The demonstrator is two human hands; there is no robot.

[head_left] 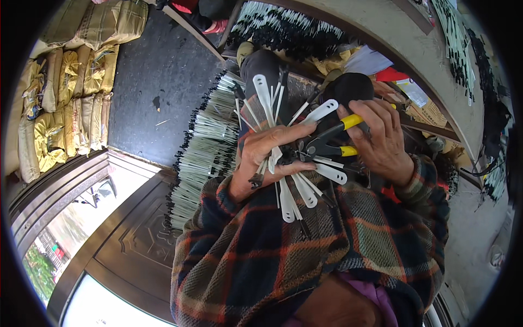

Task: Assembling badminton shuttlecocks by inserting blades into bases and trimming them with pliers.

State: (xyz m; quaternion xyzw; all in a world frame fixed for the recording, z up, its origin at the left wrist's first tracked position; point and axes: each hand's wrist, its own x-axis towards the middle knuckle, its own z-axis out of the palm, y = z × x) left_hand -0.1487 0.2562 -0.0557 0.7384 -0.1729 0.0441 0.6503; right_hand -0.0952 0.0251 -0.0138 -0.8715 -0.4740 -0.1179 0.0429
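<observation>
My left hand (265, 146) is closed around the middle of a star-shaped frame. White flat strips with holes in their rounded ends, such as the upper strip (262, 94), and thin white rods with black tips spread out from it. My right hand (381, 139) grips pliers (351, 121) with yellow-and-black handles, whose legs stand apart. The jaws of the pliers reach the dark hub of the frame, between my left thumb and fingers. Exactly what the jaws bite on is too small to tell.
Bundled white rods with black ends (210, 136) are piled at my left side. More rods (289, 22) lie at the far side, beside a curved table edge (414, 57). Stacked sacks (71, 103) stand at the far left, near a dark door (141, 240).
</observation>
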